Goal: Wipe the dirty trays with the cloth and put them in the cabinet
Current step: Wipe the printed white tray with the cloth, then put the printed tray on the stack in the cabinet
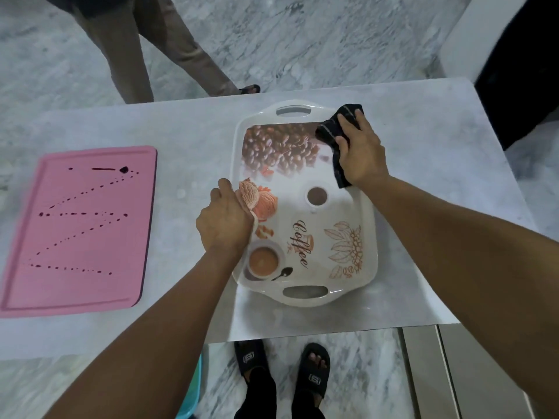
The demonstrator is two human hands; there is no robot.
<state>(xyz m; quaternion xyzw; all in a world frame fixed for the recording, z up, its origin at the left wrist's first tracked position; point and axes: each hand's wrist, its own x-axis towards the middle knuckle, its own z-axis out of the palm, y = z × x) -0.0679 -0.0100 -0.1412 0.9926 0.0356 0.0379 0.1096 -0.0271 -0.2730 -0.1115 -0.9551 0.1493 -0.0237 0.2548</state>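
The right fingers (348, 119) are curled over a black cloth with thin pale stripes (331, 131), the thumb closing on its near side, so the right hand (361, 152) grips the cloth and presses it down. The cloth lies bunched on the far right corner of a white plastic tray with a printed coffee picture (302, 301). One end of it spreads over the printed coffee beans, and the other trails back under the palm along the tray's right rim.

The left fingers (225, 186) are curled over the tray's left rim beside the printed ice-cream scoops, and the left hand (225, 220) holds that rim. The white tray sits flat on the pale marble counter (187, 140), with one cut-out handle at its far end and one at its near end. Nothing lies in it but the cloth.

Well to the left of the white tray, apart from both hands, a pink rectangular tray (90, 294) lies flat on the counter. It holds a zigzag trail of dark red drops (124, 169) across its floor.

Beyond the counter, across from the white tray, stand a person's brown trouser legs (127, 55) and a dark sandal (249, 89) on the grey marble floor (302, 40). Below the counter's near edge are the wearer's feet in black slide sandals (314, 370).
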